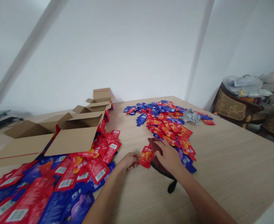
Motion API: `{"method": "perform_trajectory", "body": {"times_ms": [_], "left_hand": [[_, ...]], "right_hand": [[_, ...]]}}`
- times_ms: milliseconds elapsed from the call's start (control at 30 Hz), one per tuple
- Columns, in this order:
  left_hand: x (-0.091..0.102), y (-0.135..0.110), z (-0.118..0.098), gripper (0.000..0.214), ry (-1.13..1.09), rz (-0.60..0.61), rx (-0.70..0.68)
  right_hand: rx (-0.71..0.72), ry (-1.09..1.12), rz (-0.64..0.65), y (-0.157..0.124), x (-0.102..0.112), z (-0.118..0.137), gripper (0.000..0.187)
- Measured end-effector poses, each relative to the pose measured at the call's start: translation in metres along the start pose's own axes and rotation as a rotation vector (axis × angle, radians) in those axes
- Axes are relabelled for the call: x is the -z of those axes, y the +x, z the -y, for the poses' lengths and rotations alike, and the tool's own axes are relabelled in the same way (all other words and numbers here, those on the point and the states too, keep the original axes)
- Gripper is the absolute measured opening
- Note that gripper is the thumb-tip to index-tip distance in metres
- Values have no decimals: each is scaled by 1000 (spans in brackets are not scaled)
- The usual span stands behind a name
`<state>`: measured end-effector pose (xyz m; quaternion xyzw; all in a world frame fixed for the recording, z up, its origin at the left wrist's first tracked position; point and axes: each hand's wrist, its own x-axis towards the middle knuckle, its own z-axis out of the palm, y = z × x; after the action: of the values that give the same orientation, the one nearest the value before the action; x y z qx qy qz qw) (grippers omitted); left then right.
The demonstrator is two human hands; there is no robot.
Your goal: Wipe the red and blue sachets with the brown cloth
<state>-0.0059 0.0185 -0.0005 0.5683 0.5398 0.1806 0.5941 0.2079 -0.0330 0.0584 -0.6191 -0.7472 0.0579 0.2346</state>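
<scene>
My left hand [128, 161] pinches the edge of a red sachet [146, 156] on the wooden table [232, 168]. My right hand [168, 154] lies over a dark brown pouch [156, 163] with a black strap, fingers curled towards the same sachet. Just beyond my right hand spreads a pile of red and blue sachets [167, 121]. A second heap of red and blue sachets [57, 183] lies at my near left.
Open cardboard boxes [71, 130] stand at the left, some holding red sachets. A crumpled silver wrapper [191, 116] sits at the far pile's right end. Beyond the table's right edge is a cluttered dark wooden stand [241, 105]. White walls lie behind.
</scene>
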Motion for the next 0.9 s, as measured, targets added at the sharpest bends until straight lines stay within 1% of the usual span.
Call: {"method": "perform_trajectory", "body": {"times_ms": [100, 133, 167, 233, 300, 333, 367, 467, 500, 567, 633, 700, 800, 867, 900], "left_hand": [[-1, -8, 3, 15, 65, 25, -55], [-1, -9, 3, 16, 88, 45, -72], [1, -9, 3, 17, 101, 71, -83], [5, -10, 2, 18, 89, 135, -86], [10, -11, 1, 21, 53, 202, -74], [13, -12, 0, 22, 46, 235, -65], [14, -13, 0, 22, 51, 266, -54], [17, -14, -2, 22, 78, 327, -37], [17, -14, -2, 21, 81, 336, -38], [17, -13, -1, 22, 67, 330, -42], [15, -11, 2, 24, 28, 288, -39], [13, -9, 6, 25, -32, 197, -36], [5, -1, 10, 25, -88, -41, -43], [-3, 3, 11, 24, -68, -187, -61], [-7, 5, 11, 23, -43, -235, -77]], "right_hand": [[182, 18, 146, -11, -22, 24, 48], [224, 6, 193, -12, -29, 28, 49], [234, -16, 225, -12, -34, 30, 49], [172, -85, 247, -6, -39, 27, 45], [81, -150, 240, -1, -37, 20, 43], [66, -164, 235, -1, -36, 19, 42], [84, -162, 234, -2, -36, 18, 42], [197, -128, 245, -9, -38, 23, 44], [207, -128, 251, -10, -40, 25, 44], [159, -156, 250, -7, -43, 23, 40], [81, -190, 233, 2, -44, 16, 37], [28, -212, 209, 12, -45, 7, 36], [-3, -223, 188, 19, -45, 0, 36], [-29, -234, 182, 17, -45, 2, 38], [-40, -240, 178, 13, -46, 6, 39]]}}
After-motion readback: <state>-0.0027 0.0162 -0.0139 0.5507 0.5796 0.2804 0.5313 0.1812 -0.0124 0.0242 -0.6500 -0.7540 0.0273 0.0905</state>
